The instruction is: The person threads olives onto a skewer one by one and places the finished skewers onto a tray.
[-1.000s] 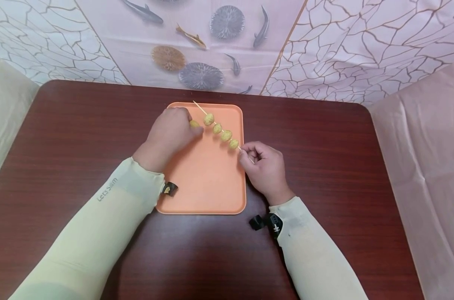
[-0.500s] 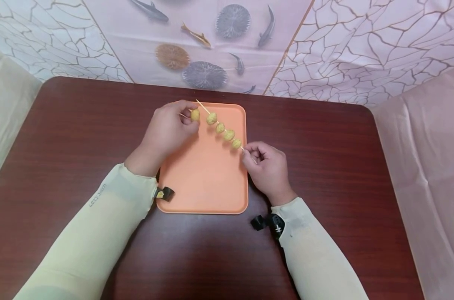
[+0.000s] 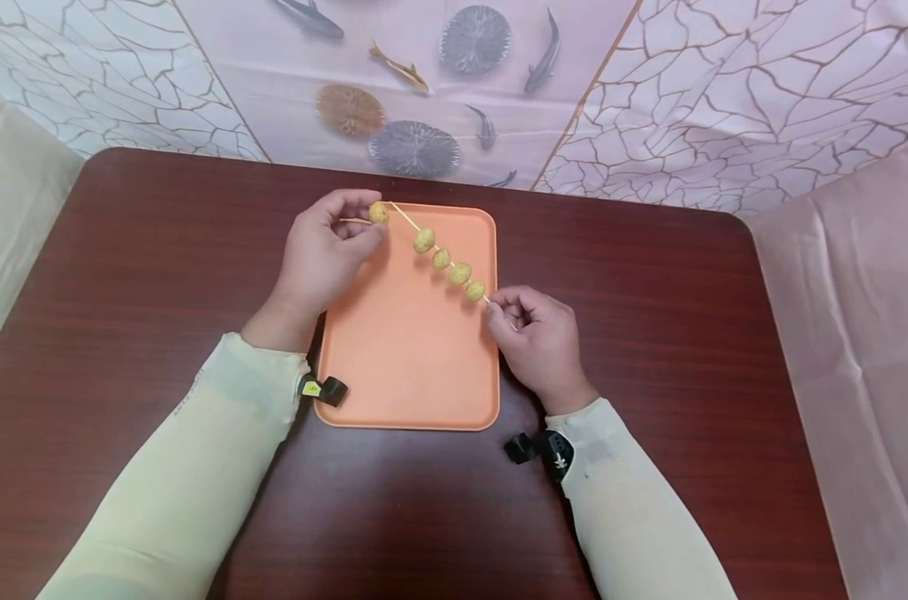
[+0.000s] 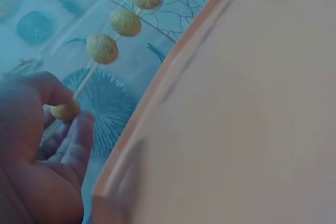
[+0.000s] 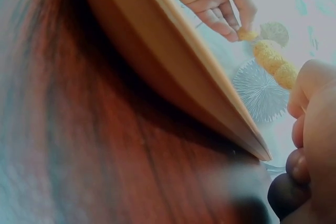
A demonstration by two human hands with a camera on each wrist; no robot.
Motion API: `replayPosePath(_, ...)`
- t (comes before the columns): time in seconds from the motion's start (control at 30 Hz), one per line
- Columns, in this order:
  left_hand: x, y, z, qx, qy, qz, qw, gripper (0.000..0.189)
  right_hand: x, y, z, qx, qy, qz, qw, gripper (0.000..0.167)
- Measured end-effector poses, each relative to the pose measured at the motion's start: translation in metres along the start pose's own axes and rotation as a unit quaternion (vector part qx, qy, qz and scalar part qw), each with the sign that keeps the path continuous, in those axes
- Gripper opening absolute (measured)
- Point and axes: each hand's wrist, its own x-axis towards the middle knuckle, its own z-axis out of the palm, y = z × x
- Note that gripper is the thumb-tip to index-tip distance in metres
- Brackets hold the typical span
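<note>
My left hand (image 3: 322, 250) pinches a yellow, rough-skinned ball (image 3: 378, 212) between thumb and fingers over the tray's far left corner. Right beside that ball is the far tip of a thin wooden skewer (image 3: 404, 216); in the left wrist view the stick runs up to the ball. Several similar yellow balls (image 3: 459, 273) are threaded along the skewer, which slants above the orange tray (image 3: 408, 358). At the near end, my right hand (image 3: 539, 342) grips the skewer between thumb and curled fingers, by the tray's right rim. Its lower end is partly hidden by that hand.
The tray lies on a dark red-brown wooden table (image 3: 671, 358). A patterned cloth (image 3: 454, 125) with fish and round motifs hangs behind the far edge. Pale cloth (image 3: 866, 333) drapes on the right side. Each wrist wears a small black camera (image 3: 333, 391).
My left hand has moved up and left with the ball, from beside the threaded balls out to the skewer's far tip. My right hand and the skewer stay nearly in place.
</note>
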Motion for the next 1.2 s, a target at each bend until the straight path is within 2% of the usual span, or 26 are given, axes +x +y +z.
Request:
replayPosePath(0.2,0.001,-0.01,-0.002,-0.021,0.017,0.034,0.9991,0.035,-0.001,0.001,0.001,0.0,-0.01,-0.008,0.9999,0.005)
replayPosePath(0.3,0.001,-0.012,-0.003,-0.056,0.021,0.049,0.997,0.036,-0.002,0.001,0.001,0.004,-0.012,-0.01,0.9999,0.005)
replayPosePath(0.5,0.001,-0.014,-0.005,-0.155,0.026,0.066,0.9854,0.034,-0.002,0.0,0.0,0.006,-0.019,-0.01,0.9997,0.005)
replayPosePath(0.6,0.002,-0.015,-0.005,-0.186,0.026,0.071,0.9797,0.033,-0.002,-0.001,0.0,0.008,-0.021,-0.011,0.9997,0.004)
replayPosePath(0.73,0.004,-0.018,-0.005,-0.186,0.022,0.079,0.9791,0.034,-0.002,-0.002,-0.001,0.011,-0.023,-0.013,0.9996,0.004)
replayPosePath(0.93,0.004,-0.019,-0.003,-0.159,0.022,0.095,0.9825,0.035,-0.003,-0.001,-0.001,0.015,-0.024,-0.021,0.9994,0.003)
replayPosePath(1.2,0.003,-0.017,-0.003,-0.149,0.033,0.094,0.9837,0.035,-0.002,0.0,0.0,0.021,-0.024,-0.024,0.9992,0.004)
